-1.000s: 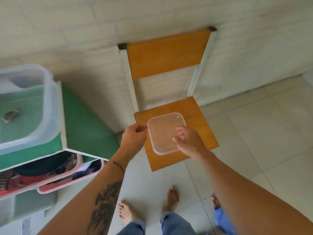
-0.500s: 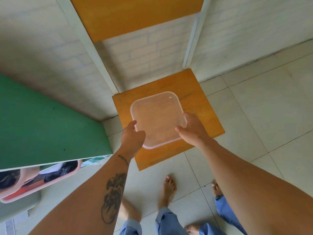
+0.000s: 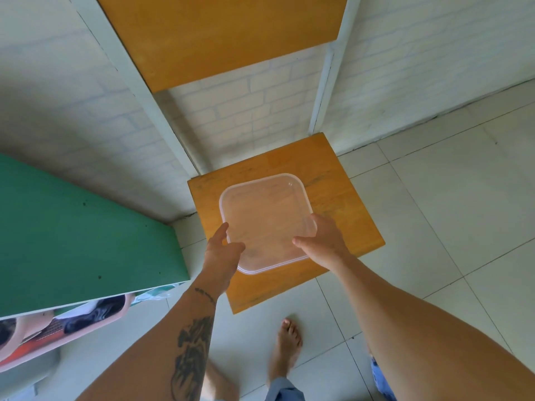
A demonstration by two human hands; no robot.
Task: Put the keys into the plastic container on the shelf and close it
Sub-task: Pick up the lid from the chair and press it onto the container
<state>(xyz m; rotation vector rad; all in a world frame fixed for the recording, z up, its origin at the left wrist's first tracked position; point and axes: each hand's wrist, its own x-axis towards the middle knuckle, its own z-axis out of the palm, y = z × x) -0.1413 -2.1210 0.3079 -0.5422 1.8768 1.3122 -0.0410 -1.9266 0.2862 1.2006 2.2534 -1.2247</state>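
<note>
A clear, square plastic lid (image 3: 266,215) lies flat over the orange chair seat (image 3: 344,204). My left hand (image 3: 221,253) holds its near-left corner, thumb over the top and fingers along the left edge. On the near-right edge my right hand (image 3: 324,241) grips with the thumb on top. The plastic container and the keys are out of view. Only the green shelf top (image 3: 72,227) shows at the left.
The chair stands against a white brick wall, its orange backrest (image 3: 225,33) rising toward the camera. Pink bins with shoes (image 3: 58,328) sit under the green shelf. My bare feet (image 3: 285,345) stand on pale floor tiles just before the chair.
The view has swung right and down, so the open container with the keys on the shelf has left the frame. Both hands have closed in on the lid's near corners.
</note>
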